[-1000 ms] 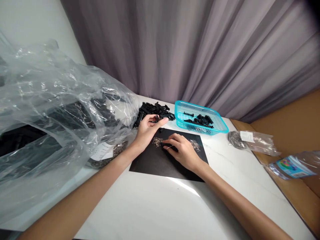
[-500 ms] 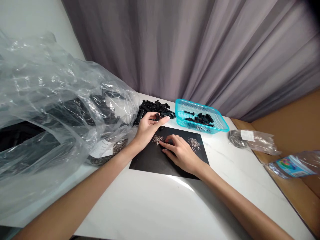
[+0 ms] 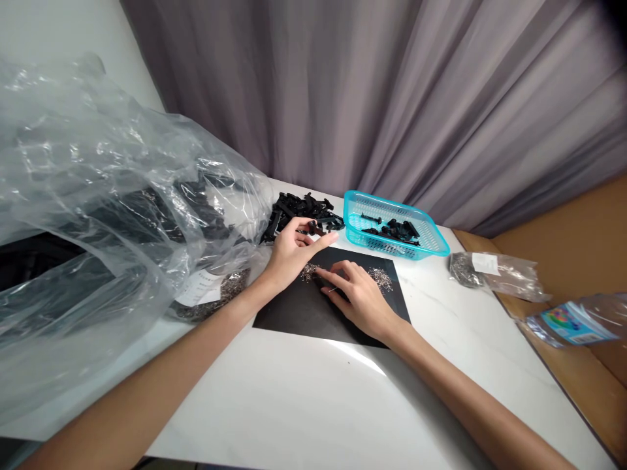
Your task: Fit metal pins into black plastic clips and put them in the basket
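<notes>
My left hand [image 3: 292, 253] is closed round a small black plastic part [image 3: 318, 230], held between thumb and fingers above the far edge of a black mat [image 3: 289, 314]. My right hand [image 3: 360, 297] is over the mat, its index fingertip at a small heap of copper-coloured metal pieces [image 3: 308, 273]. A thin, pale sliver shows between its thumb and fingers; what it belongs to is too small to tell. Beside the knuckles lies a second heap of silvery metal pieces [image 3: 381, 280], partly hidden by the hand.
Behind my left hand lies a pile of black plastic parts [image 3: 298, 207]. A blue basket [image 3: 435, 243] holds more of them. A large clear plastic bag [image 3: 112, 150] and a labelled bag of metal pieces [image 3: 230, 290] are left. Right are another small bag [image 3: 509, 277] and a plastic bottle [image 3: 573, 323].
The black part in my left hand has turned slightly and shows more between the fingers. My right hand has shifted a little, with its index fingertip still at the copper-coloured heap.
</notes>
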Available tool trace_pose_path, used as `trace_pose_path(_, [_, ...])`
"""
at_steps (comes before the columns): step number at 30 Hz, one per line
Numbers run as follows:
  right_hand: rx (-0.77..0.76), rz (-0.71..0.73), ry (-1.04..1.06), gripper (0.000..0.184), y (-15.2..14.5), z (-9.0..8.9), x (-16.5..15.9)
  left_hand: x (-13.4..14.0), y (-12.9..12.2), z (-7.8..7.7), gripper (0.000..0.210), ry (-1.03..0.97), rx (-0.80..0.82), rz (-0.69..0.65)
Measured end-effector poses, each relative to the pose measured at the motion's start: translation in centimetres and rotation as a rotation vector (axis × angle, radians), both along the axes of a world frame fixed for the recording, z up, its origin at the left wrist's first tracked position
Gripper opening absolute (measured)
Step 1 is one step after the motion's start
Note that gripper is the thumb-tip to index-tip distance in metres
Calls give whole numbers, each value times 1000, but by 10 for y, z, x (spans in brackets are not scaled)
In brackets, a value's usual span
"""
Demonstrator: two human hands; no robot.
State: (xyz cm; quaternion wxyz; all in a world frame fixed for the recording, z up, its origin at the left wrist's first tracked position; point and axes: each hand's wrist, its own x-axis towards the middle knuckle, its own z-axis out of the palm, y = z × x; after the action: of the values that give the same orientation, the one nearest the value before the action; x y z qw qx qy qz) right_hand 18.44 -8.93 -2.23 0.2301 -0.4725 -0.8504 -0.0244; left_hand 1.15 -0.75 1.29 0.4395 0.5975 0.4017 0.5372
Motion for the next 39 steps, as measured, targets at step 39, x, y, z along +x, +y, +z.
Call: trace_pose_path(39, [-33, 76, 18, 27, -27, 1, 24, -4, 4, -18, 68, 407, 303, -140])
